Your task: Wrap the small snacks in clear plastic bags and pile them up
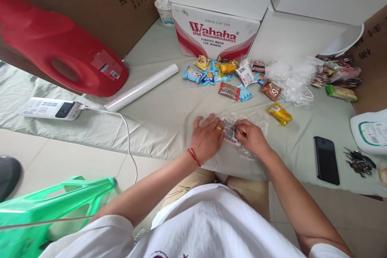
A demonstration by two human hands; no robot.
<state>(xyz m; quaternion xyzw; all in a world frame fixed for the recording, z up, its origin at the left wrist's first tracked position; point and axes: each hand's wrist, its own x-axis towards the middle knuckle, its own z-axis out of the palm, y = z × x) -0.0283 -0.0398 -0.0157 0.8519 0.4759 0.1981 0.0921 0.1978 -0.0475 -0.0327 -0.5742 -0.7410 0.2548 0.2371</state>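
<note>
A small wrapped snack packet (pixel 230 132) lies in a clear plastic bag (pixel 260 121) near the front edge of the covered table. From the left, my left hand (pixel 208 139) rests palm down with its fingers spread, its thumb side against the packet. My right hand (pixel 253 138) has its thumb and fingers pinched on the thin plastic at the packet's right end. The fingertips partly hide what they grip. Just beyond lie a brown packet with red ends (pixel 229 90), a blue packet (pixel 244 93) and a yellow packet (pixel 279 114).
More snack packets (pixel 195 74) and crumpled clear bags (pixel 286 74) spread before the Wahaha box (pixel 216 32). A plastic film roll (pixel 143 88), red jug (pixel 60 44) and power bank (pixel 50 108) with cable stand left. A phone (pixel 327 160), keys (pixel 359 162) and white bottle (pixel 370 131) are right.
</note>
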